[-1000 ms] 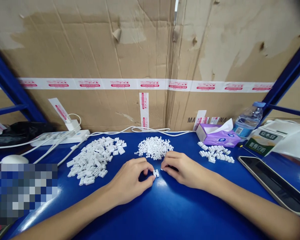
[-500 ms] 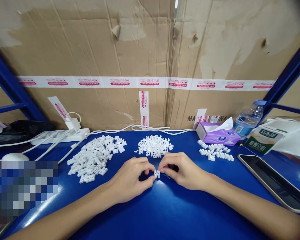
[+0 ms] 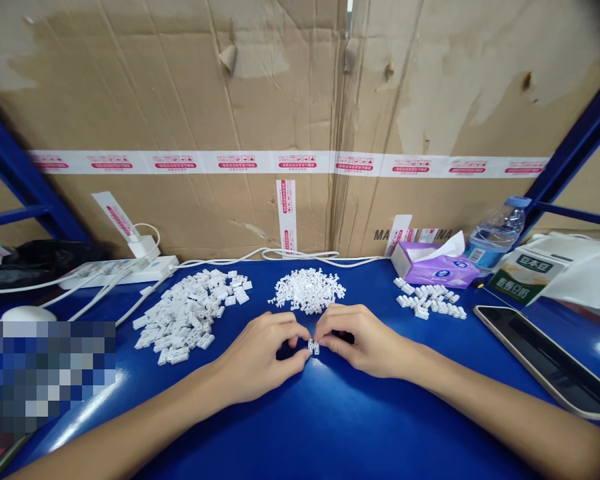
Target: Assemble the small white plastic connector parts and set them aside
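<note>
Between my two hands, just above the blue tabletop (image 3: pixel 310 427), is a small white plastic part (image 3: pixel 313 347) with slots in its face. My left hand (image 3: pixel 267 353) pinches its left side between thumb and forefinger. The fingertips of my right hand (image 3: pixel 357 339) are closed at its right edge; whether they hold a second tiny piece there is too small to tell. Behind the hands lies a heap of tiny white pieces (image 3: pixel 307 290). To the left spreads a bigger pile of white rectangular plastic parts (image 3: pixel 185 317). A smaller group of white parts (image 3: pixel 433 300) lies at the right.
A purple tissue pack (image 3: pixel 437 270), a water bottle (image 3: pixel 497 237) and a drink carton (image 3: pixel 525 273) stand at the back right, with a phone (image 3: pixel 545 357) in front. At the back left is a power strip (image 3: pixel 125 270) with white cables. Cardboard (image 3: pixel 205 100) walls the rear.
The hands and the small white part keep almost the same pose; the right fingertips have shifted very slightly left. The whole view has moved a little.
</note>
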A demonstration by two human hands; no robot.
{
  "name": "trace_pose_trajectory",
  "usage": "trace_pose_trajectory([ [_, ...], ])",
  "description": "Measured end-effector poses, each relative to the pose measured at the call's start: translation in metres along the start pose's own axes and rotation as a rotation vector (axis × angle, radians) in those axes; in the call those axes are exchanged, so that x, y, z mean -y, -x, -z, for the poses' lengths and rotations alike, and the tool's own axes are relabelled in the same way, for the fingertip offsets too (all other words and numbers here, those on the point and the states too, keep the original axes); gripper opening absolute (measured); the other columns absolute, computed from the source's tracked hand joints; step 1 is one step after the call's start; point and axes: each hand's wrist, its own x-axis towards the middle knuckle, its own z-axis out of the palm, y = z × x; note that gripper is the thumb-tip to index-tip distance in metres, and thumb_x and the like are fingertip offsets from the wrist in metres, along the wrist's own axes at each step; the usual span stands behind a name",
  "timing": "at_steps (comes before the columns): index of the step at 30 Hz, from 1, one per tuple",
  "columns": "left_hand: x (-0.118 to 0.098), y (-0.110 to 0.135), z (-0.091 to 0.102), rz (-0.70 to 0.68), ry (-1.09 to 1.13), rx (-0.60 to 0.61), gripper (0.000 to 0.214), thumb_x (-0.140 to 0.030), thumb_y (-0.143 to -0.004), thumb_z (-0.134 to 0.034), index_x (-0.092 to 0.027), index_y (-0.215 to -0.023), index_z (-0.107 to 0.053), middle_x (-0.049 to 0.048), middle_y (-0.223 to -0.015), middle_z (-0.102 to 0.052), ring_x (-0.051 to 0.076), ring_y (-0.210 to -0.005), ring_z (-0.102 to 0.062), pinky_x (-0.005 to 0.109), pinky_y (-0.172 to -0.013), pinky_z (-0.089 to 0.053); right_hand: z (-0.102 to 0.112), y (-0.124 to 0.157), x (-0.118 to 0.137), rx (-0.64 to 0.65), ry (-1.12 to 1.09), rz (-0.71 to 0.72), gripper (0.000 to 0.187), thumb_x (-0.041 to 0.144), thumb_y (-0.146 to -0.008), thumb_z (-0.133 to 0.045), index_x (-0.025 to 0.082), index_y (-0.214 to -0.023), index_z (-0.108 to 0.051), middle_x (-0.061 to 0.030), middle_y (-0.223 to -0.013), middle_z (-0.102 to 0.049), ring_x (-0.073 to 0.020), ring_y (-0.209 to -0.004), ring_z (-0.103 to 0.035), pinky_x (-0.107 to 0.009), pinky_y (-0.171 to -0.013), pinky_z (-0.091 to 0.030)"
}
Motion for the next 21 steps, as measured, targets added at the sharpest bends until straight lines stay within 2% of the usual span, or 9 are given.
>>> trace_pose_trajectory([
  [8, -0.0001, -0.0006, 0.0006, 0.001, -0.001, 0.0, 0.011, -0.023, -0.089, -0.064, -0.023, -0.096, -0.073, -0.0022, -0.079, -0.06, 0.014, -0.068, -0.055, 0.03, -0.069, -0.038, 0.0003, -0.0004, 0.0006, -0.011, 0.003, -0.014, 0.013, 0.013, -0.093, -0.061, 0.016, -0.095, -0.073, -0.005, -0.089, -0.073, -0.0162, -0.083, -0.064, -0.03, -0.077, -0.051],
  [14, 0.0004, -0.0021, 0.0004, -0.003, -0.007, 0.003, 0.01, -0.023, -0.089, -0.065, -0.023, -0.096, -0.072, -0.0025, -0.08, -0.061, 0.014, -0.068, -0.055, 0.03, -0.069, -0.038, -0.0035, 0.0015, 0.0036, -0.056, -0.023, -0.032, 0.008, 0.022, -0.089, -0.07, 0.017, -0.092, -0.074, -0.0043, -0.086, -0.074, -0.0164, -0.081, -0.065, -0.03, -0.075, -0.051],
  [17, 0.0003, -0.0018, 0.0003, -0.002, -0.008, 0.005, 0.009, -0.023, -0.09, -0.064, -0.023, -0.094, -0.071, -0.0027, -0.08, -0.06, 0.014, -0.068, -0.055, 0.03, -0.07, -0.038, -0.0058, 0.0016, 0.004, -0.083, -0.029, -0.041, 0.005, 0.018, -0.089, -0.069, 0.017, -0.086, -0.073, -0.0034, -0.083, -0.073, -0.016, -0.079, -0.065, -0.03, -0.075, -0.051],
  [21, 0.0004, -0.0005, 0.0, -0.004, -0.005, -0.002, 0.008, -0.022, -0.088, -0.065, -0.022, -0.093, -0.071, -0.0029, -0.08, -0.06, 0.014, -0.068, -0.055, 0.03, -0.07, -0.038, -0.0057, 0.0011, 0.0034, -0.079, -0.027, -0.048, 0.003, 0.017, -0.086, -0.073, 0.018, -0.088, -0.073, -0.0028, -0.083, -0.073, -0.0158, -0.078, -0.065, -0.03, -0.074, -0.05],
])
